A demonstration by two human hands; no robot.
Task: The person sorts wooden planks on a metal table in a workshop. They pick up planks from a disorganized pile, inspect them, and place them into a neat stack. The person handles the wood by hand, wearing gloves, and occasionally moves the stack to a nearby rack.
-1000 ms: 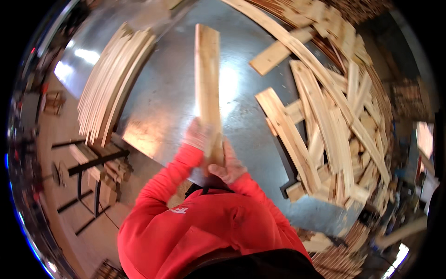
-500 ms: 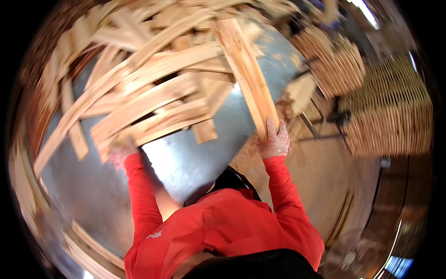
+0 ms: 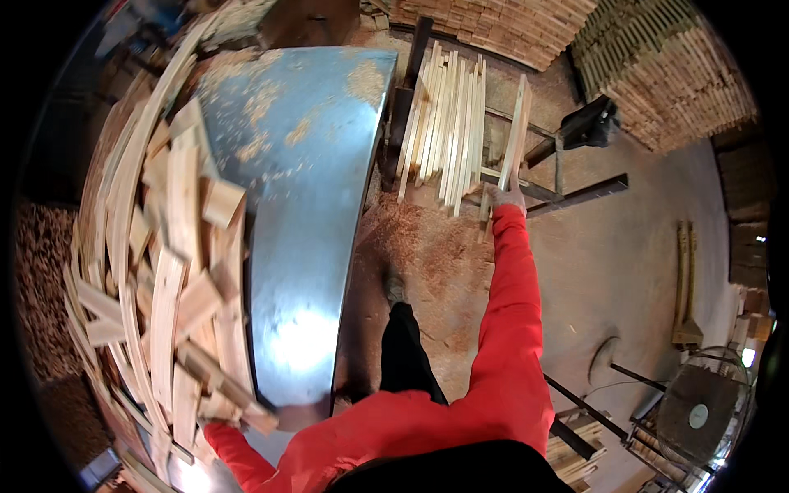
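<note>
My right hand [image 3: 507, 197] is stretched far forward and closed round the near end of a wooden board [image 3: 516, 135]. The board is turned on edge, just right of a row of similar boards [image 3: 448, 123] lying side by side on a dark metal frame [image 3: 538, 191]. At the lower left my left arm reaches to the near end of a heap of loose wooden boards [image 3: 167, 296] on a metal table [image 3: 300, 238]. Of my left hand [image 3: 205, 421] only a sliver shows beside the wood, and its fingers are hidden.
Sawdust and shavings lie on the table's far end and the floor [image 3: 427, 246]. Tall stacks of boards [image 3: 682, 74] stand at the far right. A black bundle [image 3: 588, 123] sits by the metal frame. At the lower right is a round fan [image 3: 703, 411].
My body and view have turned right. My right hand has carried the board from above the table to the row on the metal frame. My left arm now trails at the lower left.
</note>
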